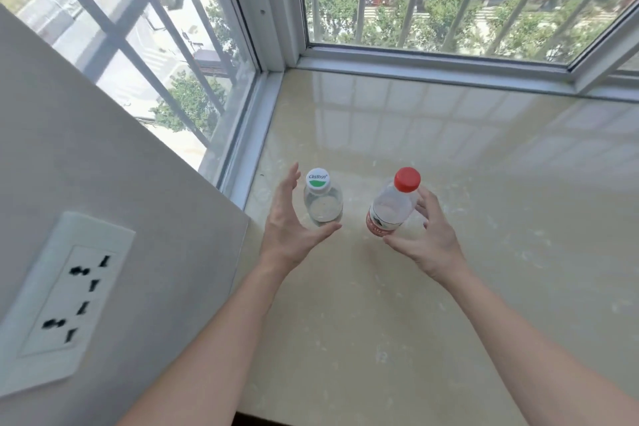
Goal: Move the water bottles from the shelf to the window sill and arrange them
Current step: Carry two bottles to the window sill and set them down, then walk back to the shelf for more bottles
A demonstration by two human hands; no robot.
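Two clear water bottles stand on the beige marble window sill point(449, 183). The left bottle point(323, 204) has a white and green cap and stands upright. My left hand point(290, 228) is spread around it with straight fingers, thumb under its near side, not closed on it. The right bottle point(390, 207) has a red cap and a red label and leans slightly. My right hand point(428, 239) is cupped around its right side with loosely bent fingers, thumb near the label; whether they touch the bottle I cannot tell.
A white wall point(103, 183) with a power socket point(72, 294) closes the left side. Window frames point(262, 97) with bars run along the left and far edges of the sill. The sill stretches wide to the right.
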